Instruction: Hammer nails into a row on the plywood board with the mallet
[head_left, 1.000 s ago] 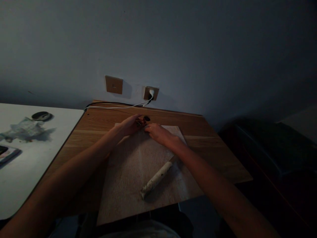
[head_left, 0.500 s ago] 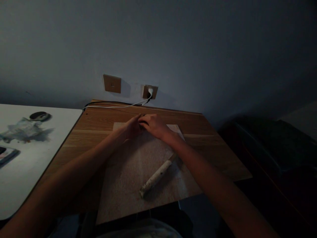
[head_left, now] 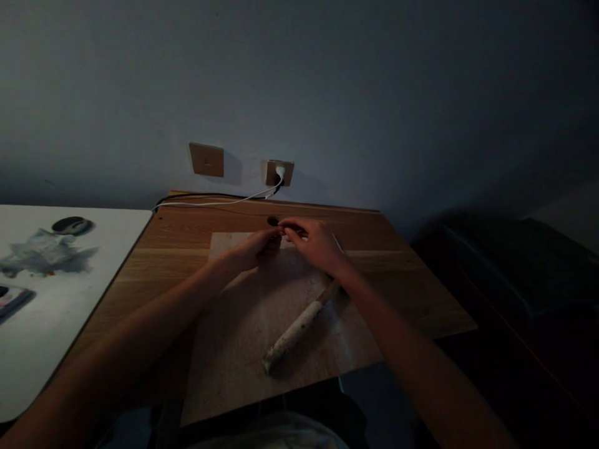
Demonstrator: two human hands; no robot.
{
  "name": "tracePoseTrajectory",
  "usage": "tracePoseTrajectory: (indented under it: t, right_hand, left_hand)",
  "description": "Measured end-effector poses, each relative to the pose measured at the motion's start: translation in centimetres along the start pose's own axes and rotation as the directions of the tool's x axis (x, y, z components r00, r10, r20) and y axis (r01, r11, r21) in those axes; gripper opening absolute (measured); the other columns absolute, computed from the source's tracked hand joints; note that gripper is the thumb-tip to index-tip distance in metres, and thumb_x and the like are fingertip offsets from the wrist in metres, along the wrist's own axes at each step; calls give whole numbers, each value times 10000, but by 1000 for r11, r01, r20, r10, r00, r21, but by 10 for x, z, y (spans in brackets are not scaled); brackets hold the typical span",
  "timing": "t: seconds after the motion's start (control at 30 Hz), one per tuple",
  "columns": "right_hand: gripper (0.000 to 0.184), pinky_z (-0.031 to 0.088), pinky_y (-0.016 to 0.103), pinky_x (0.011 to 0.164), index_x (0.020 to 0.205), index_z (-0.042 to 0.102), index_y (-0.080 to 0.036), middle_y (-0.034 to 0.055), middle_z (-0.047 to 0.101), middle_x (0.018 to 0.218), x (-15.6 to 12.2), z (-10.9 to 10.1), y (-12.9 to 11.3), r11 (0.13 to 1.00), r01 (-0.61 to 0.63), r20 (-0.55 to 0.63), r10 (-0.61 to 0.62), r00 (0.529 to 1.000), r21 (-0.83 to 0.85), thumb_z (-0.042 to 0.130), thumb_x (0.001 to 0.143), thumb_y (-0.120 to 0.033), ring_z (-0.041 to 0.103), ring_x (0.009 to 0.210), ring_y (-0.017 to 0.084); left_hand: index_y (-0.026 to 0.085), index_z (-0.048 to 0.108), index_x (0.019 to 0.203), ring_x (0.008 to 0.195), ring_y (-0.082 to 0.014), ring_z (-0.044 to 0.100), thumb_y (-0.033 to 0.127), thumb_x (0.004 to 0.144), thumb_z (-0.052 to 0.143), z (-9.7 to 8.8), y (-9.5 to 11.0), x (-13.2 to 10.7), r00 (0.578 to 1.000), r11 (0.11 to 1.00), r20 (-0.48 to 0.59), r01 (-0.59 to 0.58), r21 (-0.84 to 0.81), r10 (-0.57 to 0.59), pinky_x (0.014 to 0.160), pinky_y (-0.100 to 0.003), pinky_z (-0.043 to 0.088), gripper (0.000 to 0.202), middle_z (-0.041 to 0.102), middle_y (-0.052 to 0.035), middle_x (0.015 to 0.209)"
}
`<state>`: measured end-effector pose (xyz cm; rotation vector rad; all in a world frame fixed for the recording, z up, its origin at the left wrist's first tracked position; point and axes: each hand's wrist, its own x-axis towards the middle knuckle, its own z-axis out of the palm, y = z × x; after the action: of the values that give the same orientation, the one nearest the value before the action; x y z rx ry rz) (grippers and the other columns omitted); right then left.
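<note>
Right hand [head_left: 319, 242] shifted rightward; bent fingers [head_left: 293, 221] meet left hand [head_left: 257, 245], whether grasping I cannot tell; stick [head_left: 294, 330] lies nearer the body.

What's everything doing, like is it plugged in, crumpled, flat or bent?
Left hand: fingers curled; holding unclear, too dark
Right hand: fingers bent; holding unclear
Pale board: flat
Pale stick: lying slantwise on the board
White plug: plugged in
Left wall plate: nothing plugged in
Plastic bag: crumpled

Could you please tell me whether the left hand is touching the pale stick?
Apart: the head view shows a stretch of board between the left hand and the pale stick.
</note>
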<state>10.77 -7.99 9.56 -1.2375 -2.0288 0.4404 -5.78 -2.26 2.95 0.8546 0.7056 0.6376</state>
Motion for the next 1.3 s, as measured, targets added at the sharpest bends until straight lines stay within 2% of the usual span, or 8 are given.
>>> tracePoseTrajectory:
  t: [0.1,0.17,0.3,0.43,0.67,1.0,1.13,1.3]
  right_hand:
    - [234,660,319,790,1102,794,-199,76,842,1071,-37,-15,2,996,-40,-91,47,995,75,587,995,-171,802,903,203]
    - [215,659,314,759,1087,788,-199,82,836,1043,-67,-23,2,992,-68,-145,83,986,103,591,1004,-208,798,870,201]
    - [157,652,283,754,1052,789,-240,48,834,997,-121,-34,1,952,-185,-216,239,947,242,643,996,-255,799,863,187]
    - [159,645,281,749,1051,799,-260,45,822,1018,-160,-40,4,947,-235,-246,286,926,219,653,990,-269,792,902,198]
    - [192,631,372,878,1127,770,-267,66,782,1104,-208,-48,17,951,-307,-315,299,901,25,615,1018,-302,769,920,225]
    - [313,560,541,1058,1161,741,-231,150,716,1276,-236,-51,51,879,-434,-358,348,867,-196,553,1005,-425,701,1184,332]
    - [403,538,582,1085,1227,717,-192,182,719,1309,-243,-47,60,853,-484,-332,407,851,-193,541,984,-461,690,1217,356]
    - [530,561,615,1041,1291,687,-146,209,770,1249,-247,-45,58,806,-581,-272,537,799,-116,501,969,-523,721,1183,383]
  left_hand:
    - [184,517,650,424,-66,270,278,962,648,13,-1,-8,999,982,20,-49,180,46,416,-188,163,352,372,79,535]
    - [176,542,635,476,-84,336,256,968,649,23,-6,-13,982,848,69,-189,496,178,474,-213,228,359,425,58,547]
    - [183,589,709,611,-152,520,249,1039,556,41,-25,-21,862,106,370,-428,898,346,617,-285,371,338,574,-2,659]
    - [168,677,937,763,-216,651,210,1068,480,46,-44,-25,798,-218,545,-501,837,258,712,-327,474,240,710,-91,914]
    - [197,698,971,928,-260,676,185,1018,527,40,-50,-33,706,-236,670,-627,742,231,953,-405,512,177,717,-102,980]
    - [225,739,1189,1019,-302,722,334,1020,618,45,1,-76,841,-47,396,-408,912,368,951,-413,525,236,755,-123,1171]
    - [198,704,1283,1082,-347,719,386,1031,610,46,-6,-109,902,-146,230,-188,971,364,985,-495,537,327,740,-154,1250]
    - [202,699,1251,1101,-334,720,328,1072,500,25,-50,-160,812,-334,253,-77,940,525,955,-521,570,296,753,-140,1243]
